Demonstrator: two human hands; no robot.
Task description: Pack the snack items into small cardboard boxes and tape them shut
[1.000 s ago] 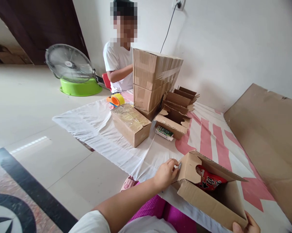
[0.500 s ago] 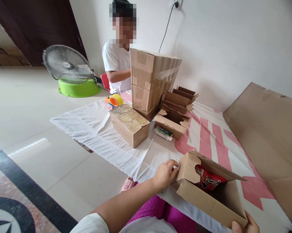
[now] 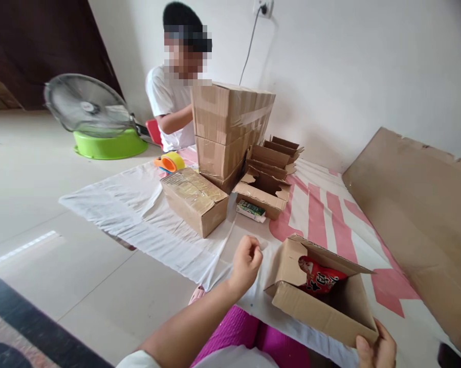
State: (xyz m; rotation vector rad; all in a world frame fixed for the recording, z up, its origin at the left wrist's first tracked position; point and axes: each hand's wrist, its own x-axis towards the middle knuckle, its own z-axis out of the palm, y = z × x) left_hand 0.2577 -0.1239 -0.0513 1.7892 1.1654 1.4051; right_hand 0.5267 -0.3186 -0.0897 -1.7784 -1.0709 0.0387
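An open cardboard box (image 3: 322, 317) lies tilted at the table's near edge, with a shiny red packet (image 3: 319, 276) bearing dark lettering inside it. My right hand (image 3: 378, 345) grips the box at its near right corner, thumb on the outer side. Just left of the box, apart from it, my left hand (image 3: 247, 263) is raised with its fingers curled together. Something small and pale may be at its fingertips, too faint to name. Ahead of that hand lies a small green and white carton (image 3: 250, 210), against another open cardboard box (image 3: 263, 194).
A taped closed box (image 3: 195, 199) stands beside a tall stack of cardboard boxes (image 3: 217, 120). An orange and yellow tape dispenser (image 3: 171, 162) is behind it. A person in a white shirt (image 3: 172, 102) sits across the table. A large cardboard sheet (image 3: 418, 204) leans at right.
My left hand has come off the box's left end and moved left and slightly up. My right hand still holds the box. The whole view has shifted a little.
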